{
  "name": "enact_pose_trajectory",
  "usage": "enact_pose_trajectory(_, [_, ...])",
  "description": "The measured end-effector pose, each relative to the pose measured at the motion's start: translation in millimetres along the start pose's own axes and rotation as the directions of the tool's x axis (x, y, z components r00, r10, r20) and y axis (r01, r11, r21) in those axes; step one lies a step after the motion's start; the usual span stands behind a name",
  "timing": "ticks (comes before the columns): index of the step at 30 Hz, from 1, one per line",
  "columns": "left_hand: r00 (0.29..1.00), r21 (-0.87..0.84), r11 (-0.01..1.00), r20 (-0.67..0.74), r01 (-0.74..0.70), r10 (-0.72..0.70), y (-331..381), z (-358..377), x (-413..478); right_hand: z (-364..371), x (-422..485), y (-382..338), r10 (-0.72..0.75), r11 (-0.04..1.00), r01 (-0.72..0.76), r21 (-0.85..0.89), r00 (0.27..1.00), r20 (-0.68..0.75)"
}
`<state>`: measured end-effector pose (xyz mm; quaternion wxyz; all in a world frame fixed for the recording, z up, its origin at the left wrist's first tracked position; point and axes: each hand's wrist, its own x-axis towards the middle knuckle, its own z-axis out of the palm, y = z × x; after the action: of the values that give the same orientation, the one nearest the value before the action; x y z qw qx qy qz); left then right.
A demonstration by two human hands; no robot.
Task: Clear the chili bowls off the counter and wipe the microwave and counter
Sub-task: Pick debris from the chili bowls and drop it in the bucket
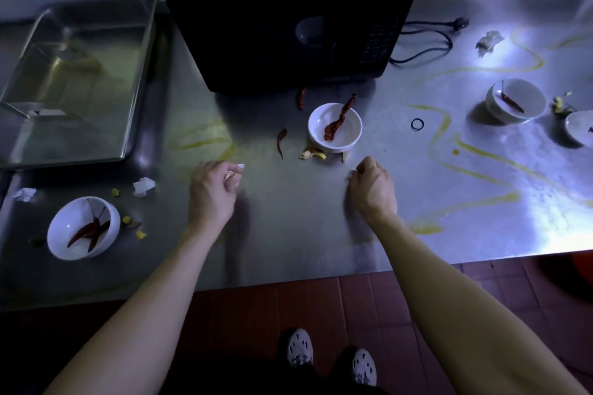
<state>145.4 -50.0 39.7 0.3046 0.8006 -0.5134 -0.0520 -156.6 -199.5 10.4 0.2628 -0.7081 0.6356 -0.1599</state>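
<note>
Bowls everywhere, that's our situation. The steel counter is smooth and shiny, which is probably why the yellow oily streaks show up so loud across its right half.

Both our hands hover low over the front middle. The left hand has its fingers curled loosely, with a small pale scrap seemingly pinched at the fingertips, though we can't tell for sure that it's gripped. The right hand is curled nearly into a fist, and we can't see anything in it.

Just beyond them sits the middle bowl, small, white, glazed, with a long wrinkly dried chili draped up over its rim. It stands right in front of the black microwave, so we'd guess it's the first to grab. Loose chilies and yellowish peel bits lie beside it.

Another white bowl with two red chilies is at the front left, near crumpled tissue. Two more bowls are far right, one cut off by the edge. One more sits on top of the microwave, which has its own spill up there.

The steel sink on the left looks like the obvious drop-off. No wiping cloth in sight yet, so we reckon the bowls go first.
</note>
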Motion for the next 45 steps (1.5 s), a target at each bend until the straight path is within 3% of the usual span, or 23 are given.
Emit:
enact_pose_trajectory(7, [0.997, -0.189, 0.982, 0.075, 0.001, 0.013, 81.6, 60.6, 17.9, -23.6, 8.8, -9.4, 0.049, 0.994, -0.052, 0.098, 0.998, 0.034])
enact_pose_trajectory(11, [0.991, -0.132, 0.983, 0.053, 0.126, -0.12, 99.9, 93.2, 28.4, -20.5, 26.0, -1.0, -0.069, 0.996, 0.062, 0.066, 0.992, 0.105])
enact_pose_trajectory(20, [0.983, 0.03, 0.987, 0.088, 0.16, -0.162, 113.7, 133.9, 33.0, -12.3, 29.7, 23.7, -0.231, 0.973, 0.223, 0.062, 0.952, 0.203])
enact_pose_trajectory(25, [0.977, -0.005, 0.979, 0.063, 0.204, -0.203, 114.7, 128.3, 23.4, -20.8, 27.6, 25.3, -0.264, 0.964, 0.25, 0.095, 0.945, 0.194])
enact_pose_trajectory(30, [0.942, -0.144, 0.933, -0.021, 0.33, -0.336, 101.7, 93.2, 6.5, -25.2, 12.4, -11.8, -0.351, 0.925, 0.32, 0.203, 0.926, 0.14])
enact_pose_trajectory(37, [0.777, -0.314, 0.758, -0.09, 0.572, -0.624, 34.5, -3.0, -15.2, 20.1, -25.1, -112.3, -0.47, 0.866, 0.406, 0.292, 0.861, 0.197])
enact_pose_trajectory(41, [0.74, -0.332, 0.72, -0.09, 0.609, -0.667, -35.7, -60.3, -28.4, 68.1, -50.2, -184.3, -0.525, 0.839, 0.444, 0.315, 0.812, 0.254])
enact_pose_trajectory(45, [0.772, -0.302, 0.754, -0.082, 0.583, -0.63, -107.1, -121.6, -31.8, 122.0, -77.6, -262.3, -0.573, 0.812, 0.483, 0.327, 0.767, 0.289])
